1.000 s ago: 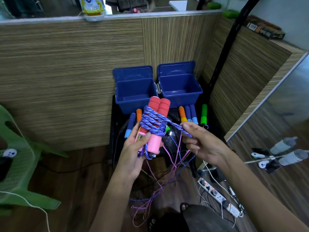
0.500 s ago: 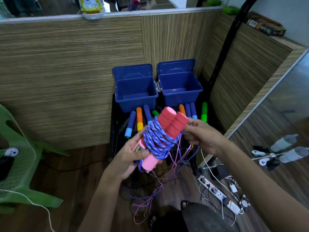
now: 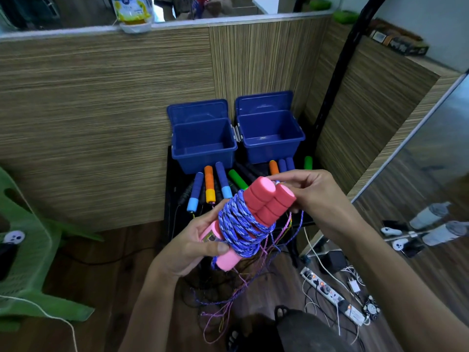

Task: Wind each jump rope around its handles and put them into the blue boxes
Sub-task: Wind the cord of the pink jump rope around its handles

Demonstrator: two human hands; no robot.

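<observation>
Head view: left hand [image 3: 196,246] grips the pink handles [image 3: 250,217] at their lower end, thumb pressed across; right hand [image 3: 313,196] pinches the rope end at the top of the handles, at 1 o'clock from the bundle. Blue rope [image 3: 241,228] is coiled mid-handle, loose strands hang at 6 o'clock. We judge winding nearly done: keep tension, tuck the tail under a coil, then drop it into the left blue box [image 3: 203,146] or the right blue box [image 3: 272,138] at 12 o'clock, both open.
</observation>
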